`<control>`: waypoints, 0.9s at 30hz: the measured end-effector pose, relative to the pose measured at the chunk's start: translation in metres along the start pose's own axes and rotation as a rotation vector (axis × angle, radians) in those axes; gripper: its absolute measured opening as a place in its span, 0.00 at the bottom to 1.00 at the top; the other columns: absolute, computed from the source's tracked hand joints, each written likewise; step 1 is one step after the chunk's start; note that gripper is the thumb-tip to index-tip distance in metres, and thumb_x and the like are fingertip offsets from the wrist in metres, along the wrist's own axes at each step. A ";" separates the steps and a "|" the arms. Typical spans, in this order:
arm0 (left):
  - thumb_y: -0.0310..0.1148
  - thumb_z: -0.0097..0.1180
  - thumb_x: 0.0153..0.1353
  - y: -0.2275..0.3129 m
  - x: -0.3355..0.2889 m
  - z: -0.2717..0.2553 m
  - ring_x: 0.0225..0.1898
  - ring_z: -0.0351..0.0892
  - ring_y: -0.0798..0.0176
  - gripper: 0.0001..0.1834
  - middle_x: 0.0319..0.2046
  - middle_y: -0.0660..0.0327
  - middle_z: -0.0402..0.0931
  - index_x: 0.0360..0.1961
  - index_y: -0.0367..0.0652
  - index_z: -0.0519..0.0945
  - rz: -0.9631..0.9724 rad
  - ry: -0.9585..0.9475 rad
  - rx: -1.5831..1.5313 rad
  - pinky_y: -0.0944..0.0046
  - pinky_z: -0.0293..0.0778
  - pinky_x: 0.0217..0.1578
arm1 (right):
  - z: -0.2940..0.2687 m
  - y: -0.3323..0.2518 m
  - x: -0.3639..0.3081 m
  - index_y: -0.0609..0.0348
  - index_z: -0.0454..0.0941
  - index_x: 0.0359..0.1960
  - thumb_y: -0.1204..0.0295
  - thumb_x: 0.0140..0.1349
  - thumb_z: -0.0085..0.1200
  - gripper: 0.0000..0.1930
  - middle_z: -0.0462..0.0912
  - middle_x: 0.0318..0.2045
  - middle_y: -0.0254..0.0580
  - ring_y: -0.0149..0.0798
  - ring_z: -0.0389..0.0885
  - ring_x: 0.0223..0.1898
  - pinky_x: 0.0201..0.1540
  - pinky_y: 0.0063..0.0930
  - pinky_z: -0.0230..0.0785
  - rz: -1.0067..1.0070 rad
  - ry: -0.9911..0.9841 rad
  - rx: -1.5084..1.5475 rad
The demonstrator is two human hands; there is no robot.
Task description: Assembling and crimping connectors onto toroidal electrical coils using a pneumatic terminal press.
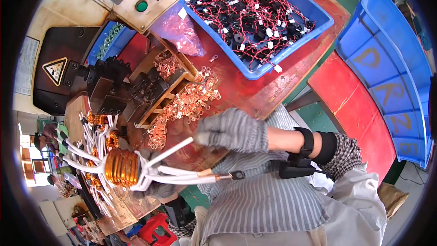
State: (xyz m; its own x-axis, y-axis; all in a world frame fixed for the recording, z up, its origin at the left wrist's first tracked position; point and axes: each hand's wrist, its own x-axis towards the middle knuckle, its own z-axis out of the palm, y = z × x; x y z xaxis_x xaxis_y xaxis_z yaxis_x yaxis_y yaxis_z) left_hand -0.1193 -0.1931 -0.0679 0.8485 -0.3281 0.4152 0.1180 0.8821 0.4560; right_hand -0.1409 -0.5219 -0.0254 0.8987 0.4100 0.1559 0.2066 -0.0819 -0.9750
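A copper-wound coil (122, 168) with thick white sleeved leads lies in front of me. My left hand (160, 190), in a grey glove, holds it from beneath; most of its fingers are hidden behind the coil. My right hand (234, 131), also gloved, is closed around the tip of one white lead (170, 152), and its fingers cover that tip. Another lead ends in a dark-tipped ring terminal (236, 175), pointing towards my striped apron. Beyond my hands, copper ring terminals (191, 102) are heaped beside and in a wooden holder (182, 66).
A machine (114, 82) with dark tooling stands at the left. Several similar coils (98, 119) lie on the wooden surface beside it. A blue tray (318, 32) of red-and-black wired parts sits at the back. Large blue bins (387, 73) stand at right by a red bench (353, 105).
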 end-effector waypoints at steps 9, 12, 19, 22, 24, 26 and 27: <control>0.36 0.50 0.57 0.029 0.028 -0.034 0.54 0.61 0.63 0.33 0.59 0.54 0.51 0.60 0.37 0.52 0.317 -0.007 -0.455 0.68 0.57 0.57 | -0.022 0.031 0.011 0.57 0.71 0.42 0.62 0.53 0.49 0.17 0.72 0.32 0.46 0.46 0.74 0.31 0.30 0.37 0.68 0.203 0.356 -1.018; 0.35 0.51 0.56 0.033 0.033 -0.040 0.49 0.63 0.64 0.33 0.54 0.55 0.55 0.59 0.38 0.53 0.163 -0.037 -0.221 0.67 0.61 0.51 | -0.027 0.035 0.019 0.57 0.71 0.43 0.63 0.52 0.50 0.17 0.71 0.33 0.45 0.46 0.74 0.32 0.31 0.37 0.68 0.229 0.264 -1.038; 0.34 0.54 0.52 0.030 0.054 -0.046 0.37 0.67 0.67 0.33 0.42 0.59 0.62 0.57 0.40 0.55 0.108 0.109 -0.036 0.66 0.69 0.36 | -0.025 0.041 0.018 0.58 0.70 0.36 0.72 0.54 0.49 0.09 0.73 0.30 0.45 0.44 0.75 0.31 0.34 0.32 0.68 0.069 0.402 -0.718; 0.32 0.51 0.53 0.027 0.085 -0.016 0.39 0.68 0.65 0.31 0.41 0.59 0.64 0.57 0.40 0.55 -0.100 -0.047 -0.112 0.64 0.72 0.37 | -0.013 0.021 0.027 0.60 0.71 0.39 0.75 0.57 0.48 0.08 0.75 0.32 0.37 0.29 0.74 0.31 0.36 0.23 0.67 0.174 0.450 0.010; 0.33 0.52 0.53 0.034 0.070 -0.026 0.40 0.68 0.64 0.31 0.42 0.59 0.64 0.57 0.40 0.56 -0.002 -0.016 -0.048 0.63 0.72 0.37 | -0.001 0.005 0.052 0.60 0.73 0.40 0.74 0.57 0.49 0.10 0.76 0.33 0.37 0.28 0.74 0.32 0.36 0.23 0.67 0.145 0.319 0.046; 0.34 0.53 0.52 0.034 0.059 -0.039 0.40 0.68 0.63 0.31 0.42 0.58 0.64 0.56 0.40 0.56 0.070 0.019 -0.023 0.62 0.71 0.38 | 0.008 -0.004 0.074 0.57 0.73 0.42 0.73 0.57 0.48 0.11 0.75 0.31 0.35 0.26 0.73 0.30 0.34 0.21 0.67 0.166 0.163 0.117; 0.35 0.53 0.52 0.035 0.054 -0.044 0.40 0.68 0.62 0.32 0.43 0.58 0.64 0.56 0.40 0.56 0.089 0.034 -0.012 0.61 0.71 0.39 | 0.016 -0.009 0.085 0.58 0.73 0.41 0.73 0.57 0.48 0.10 0.75 0.29 0.34 0.25 0.72 0.28 0.32 0.20 0.66 0.205 0.102 0.120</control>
State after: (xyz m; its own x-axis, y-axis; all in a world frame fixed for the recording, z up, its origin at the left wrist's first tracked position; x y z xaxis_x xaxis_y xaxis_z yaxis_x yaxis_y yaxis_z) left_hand -0.0472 -0.1652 -0.0642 0.8730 -0.2364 0.4266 0.0472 0.9115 0.4085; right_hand -0.0725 -0.4723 -0.0062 0.9526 0.3020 -0.0377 -0.0257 -0.0435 -0.9987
